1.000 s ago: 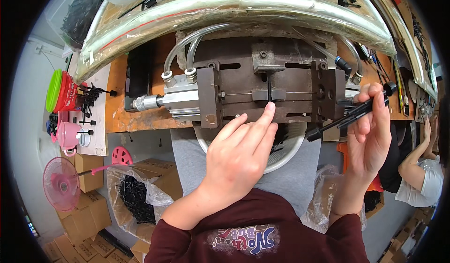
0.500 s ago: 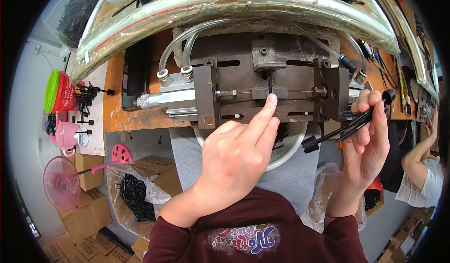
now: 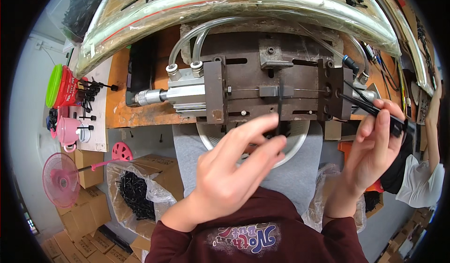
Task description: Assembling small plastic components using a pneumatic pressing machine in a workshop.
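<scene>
My left hand (image 3: 234, 169) is in front of the dark metal clamping fixture (image 3: 253, 108), fingers apart. A slim black plastic stem (image 3: 280, 104), smeared by motion, stands upright just past its fingertips, in front of the small centre block (image 3: 267, 91); it looks loose, and contact with the fingers is hard to make out. My right hand (image 3: 375, 146), at the fixture's right end, is closed around several black plastic stems (image 3: 368, 104) with thick knobbed ends. Thin metal pins run toward the centre block from either side.
A white basket (image 3: 300, 143) sits on my lap under the bench edge. Air cylinders (image 3: 187, 94) with clear hoses (image 3: 180, 45) flank the fixture. Left are a pink fan (image 3: 61, 178) and a bagged box of black parts (image 3: 136, 195). A co-worker's arm (image 3: 432, 127) shows at right.
My left hand has drawn back from the centre block and its fingers have spread. The stem has come out of the block toward me. The left pin holder has pulled back; my right hand has turned.
</scene>
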`<state>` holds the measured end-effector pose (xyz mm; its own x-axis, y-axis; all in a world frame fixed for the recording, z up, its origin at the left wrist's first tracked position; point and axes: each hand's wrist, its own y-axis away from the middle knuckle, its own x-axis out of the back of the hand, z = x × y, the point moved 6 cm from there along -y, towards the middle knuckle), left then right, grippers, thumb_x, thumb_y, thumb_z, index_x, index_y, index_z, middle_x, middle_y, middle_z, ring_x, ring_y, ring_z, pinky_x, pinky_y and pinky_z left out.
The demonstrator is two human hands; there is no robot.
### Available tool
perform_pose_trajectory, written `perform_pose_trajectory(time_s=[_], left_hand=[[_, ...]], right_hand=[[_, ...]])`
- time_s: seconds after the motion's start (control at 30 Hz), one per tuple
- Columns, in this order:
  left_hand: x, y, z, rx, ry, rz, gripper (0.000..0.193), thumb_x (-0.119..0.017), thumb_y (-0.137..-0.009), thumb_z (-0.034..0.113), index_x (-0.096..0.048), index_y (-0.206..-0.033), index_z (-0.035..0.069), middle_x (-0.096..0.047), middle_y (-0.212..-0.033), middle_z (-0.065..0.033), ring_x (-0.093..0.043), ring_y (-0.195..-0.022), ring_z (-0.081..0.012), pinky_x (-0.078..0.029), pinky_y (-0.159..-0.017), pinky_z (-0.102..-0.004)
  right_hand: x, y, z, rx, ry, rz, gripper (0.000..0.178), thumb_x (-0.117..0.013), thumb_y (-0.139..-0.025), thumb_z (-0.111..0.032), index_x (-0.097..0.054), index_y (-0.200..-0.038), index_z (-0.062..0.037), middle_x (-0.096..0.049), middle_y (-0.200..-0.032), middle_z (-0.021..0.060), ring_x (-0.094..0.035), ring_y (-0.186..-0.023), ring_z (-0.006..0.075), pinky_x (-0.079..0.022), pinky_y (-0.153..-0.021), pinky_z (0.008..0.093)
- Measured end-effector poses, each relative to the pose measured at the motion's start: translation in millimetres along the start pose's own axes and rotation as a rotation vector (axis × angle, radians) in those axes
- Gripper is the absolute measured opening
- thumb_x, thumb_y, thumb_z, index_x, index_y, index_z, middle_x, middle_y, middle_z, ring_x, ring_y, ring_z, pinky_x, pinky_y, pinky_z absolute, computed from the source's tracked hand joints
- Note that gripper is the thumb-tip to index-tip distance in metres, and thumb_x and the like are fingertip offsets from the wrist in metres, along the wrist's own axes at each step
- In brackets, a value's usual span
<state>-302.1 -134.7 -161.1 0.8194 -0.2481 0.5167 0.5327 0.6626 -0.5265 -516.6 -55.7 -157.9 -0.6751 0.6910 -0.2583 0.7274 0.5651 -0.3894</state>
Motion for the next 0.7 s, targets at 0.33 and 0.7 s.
perform_pose_trajectory(time_s=[0.33, 0.7], left_hand=[[-29.0, -9.9, -10.2, -0.141, -0.419, -0.087, 0.024, -0.079, -0.068, 0.013, -0.07, -0.09, 0.006, -0.068, -0.115, -0.0085, -0.063, -0.065, -0.0134, -0.045, -0.056, -0.0249], [-18.0, -14.5, -1.8, 0.032, 0.122, -0.105, 0.04, -0.084, -0.064, 0.011, -0.071, -0.102, 0.004, -0.07, -0.108, -0.0109, -0.068, -0.074, -0.0186, -0.053, -0.066, -0.0264]], right_hand=[[-22.7, 19.0, -14.4, 0.389, 0.554, -0.205, 0.02, -0.059, -0.089, 0.007, -0.06, -0.11, 0.0059, -0.062, -0.109, 0.0215, -0.066, -0.072, 0.0179, -0.056, -0.061, 0.0257], [-38.8, 41.9, -20.2, 0.86, 0.804, -0.463, 0.033, -0.077, -0.068, 0.01, -0.068, -0.099, 0.0068, -0.066, -0.102, 0.0188, -0.065, -0.072, 0.0249, -0.054, -0.059, 0.0308]])
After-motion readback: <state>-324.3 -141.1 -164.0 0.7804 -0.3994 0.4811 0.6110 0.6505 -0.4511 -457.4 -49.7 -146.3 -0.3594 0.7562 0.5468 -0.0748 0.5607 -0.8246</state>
